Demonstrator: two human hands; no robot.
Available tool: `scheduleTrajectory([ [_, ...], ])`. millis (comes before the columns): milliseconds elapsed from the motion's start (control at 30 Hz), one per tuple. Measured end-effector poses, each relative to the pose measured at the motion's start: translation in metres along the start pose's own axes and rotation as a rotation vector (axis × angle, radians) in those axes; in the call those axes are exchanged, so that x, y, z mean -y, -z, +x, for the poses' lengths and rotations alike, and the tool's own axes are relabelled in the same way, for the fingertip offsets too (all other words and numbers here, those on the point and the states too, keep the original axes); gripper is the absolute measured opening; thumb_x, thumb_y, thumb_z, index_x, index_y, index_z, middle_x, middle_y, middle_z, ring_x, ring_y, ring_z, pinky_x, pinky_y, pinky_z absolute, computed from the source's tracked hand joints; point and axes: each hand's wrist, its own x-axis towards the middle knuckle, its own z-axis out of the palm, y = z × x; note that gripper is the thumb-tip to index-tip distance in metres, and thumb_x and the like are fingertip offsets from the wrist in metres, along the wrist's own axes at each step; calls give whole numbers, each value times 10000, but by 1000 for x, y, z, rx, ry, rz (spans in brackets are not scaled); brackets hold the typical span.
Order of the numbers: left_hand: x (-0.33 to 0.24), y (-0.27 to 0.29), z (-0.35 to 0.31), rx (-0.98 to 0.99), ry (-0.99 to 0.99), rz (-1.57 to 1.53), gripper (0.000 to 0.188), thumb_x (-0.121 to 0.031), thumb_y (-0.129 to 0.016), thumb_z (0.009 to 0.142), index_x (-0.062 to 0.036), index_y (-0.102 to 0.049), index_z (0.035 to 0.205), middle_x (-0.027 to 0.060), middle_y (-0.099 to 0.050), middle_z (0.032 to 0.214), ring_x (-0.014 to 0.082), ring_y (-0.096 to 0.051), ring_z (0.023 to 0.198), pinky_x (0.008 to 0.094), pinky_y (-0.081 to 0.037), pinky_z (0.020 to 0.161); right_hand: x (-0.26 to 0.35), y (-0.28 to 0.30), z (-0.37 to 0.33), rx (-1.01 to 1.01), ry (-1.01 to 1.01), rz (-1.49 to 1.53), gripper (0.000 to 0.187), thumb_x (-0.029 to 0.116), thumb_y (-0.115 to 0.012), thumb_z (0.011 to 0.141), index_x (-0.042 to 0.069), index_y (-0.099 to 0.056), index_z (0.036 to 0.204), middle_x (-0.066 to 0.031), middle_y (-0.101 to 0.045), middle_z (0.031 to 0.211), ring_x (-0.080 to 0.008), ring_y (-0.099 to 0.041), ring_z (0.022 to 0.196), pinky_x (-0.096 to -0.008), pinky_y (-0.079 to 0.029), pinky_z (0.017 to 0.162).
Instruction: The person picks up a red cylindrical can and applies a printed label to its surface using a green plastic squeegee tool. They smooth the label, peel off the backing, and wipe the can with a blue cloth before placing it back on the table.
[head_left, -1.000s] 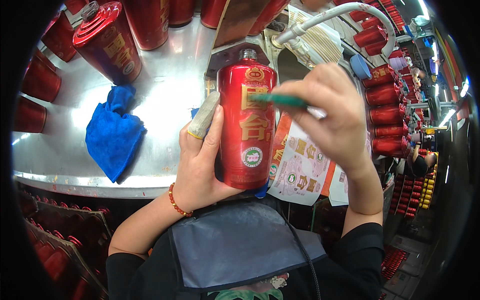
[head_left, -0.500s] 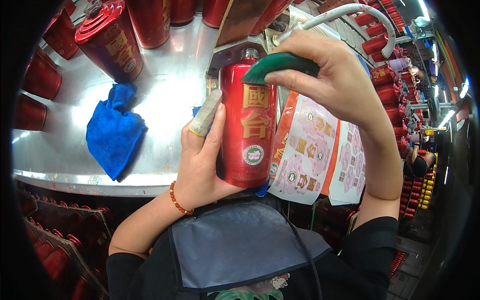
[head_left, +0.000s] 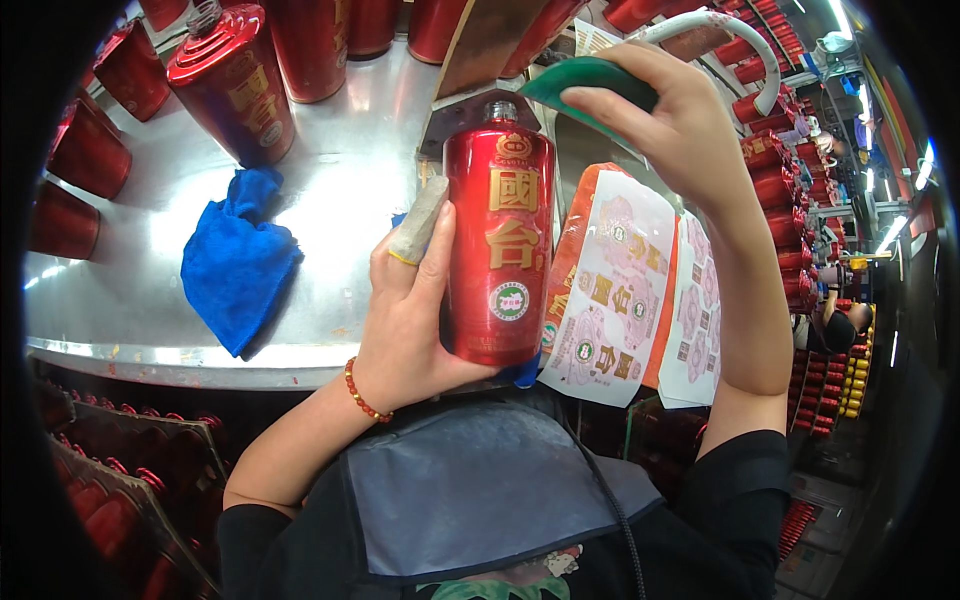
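Note:
A shiny red bottle with gold characters and a round green-and-white emblem stands upright before me, its clear neck uncapped. My left hand grips its left side and lower edge; a cloth cover sits on one finger. Above and right of the bottle, my right hand pinches a curved green scraper, held apart from the bottle's surface. To the right, printed decal sheets lie over an orange-red sheet.
A crumpled blue cloth lies on the metal table. More red bottles stand along the back and left. A white curved pipe arches at upper right. Racks of red bottles sit below left; another person is far right.
My right hand has lifted the green scraper up and right, off the bottle's upper front. The gold emblem beneath now shows. My left hand still holds the bottle.

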Motion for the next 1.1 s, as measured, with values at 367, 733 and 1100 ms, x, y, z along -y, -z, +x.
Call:
scheduleTrajectory([
  [367, -23, 23, 39, 44, -195, 277, 1097, -673, -795, 702, 73, -510, 1454, 260, -550, 1424, 421, -457, 1387, 493, -437, 1102, 6, 4, -83, -168, -333, 317, 122, 25, -728, 928, -37, -698, 1029, 23, -574, 857, -51, -542, 789, -210, -431, 713],
  [733, -27, 25, 40, -9, -181, 277, 1031, -594, -804, 708, 25, -518, 1481, 229, -636, 1293, 416, -498, 1343, 488, -457, 1070, 11, 2, -123, -265, -408, 432, 120, 18, -754, 911, -31, -711, 1011, 16, -579, 838, -49, -542, 775, -215, -432, 689],
  [1100, -25, 26, 45, -12, -211, 303, 986, -567, -805, 723, 8, -533, 1476, 201, -654, 1225, 375, -509, 1340, 467, -460, 1068, 17, -12, -122, -231, -398, 448, 150, 23, -759, 915, -43, -718, 1044, 5, -570, 842, -61, -551, 785, -218, -439, 694],
])
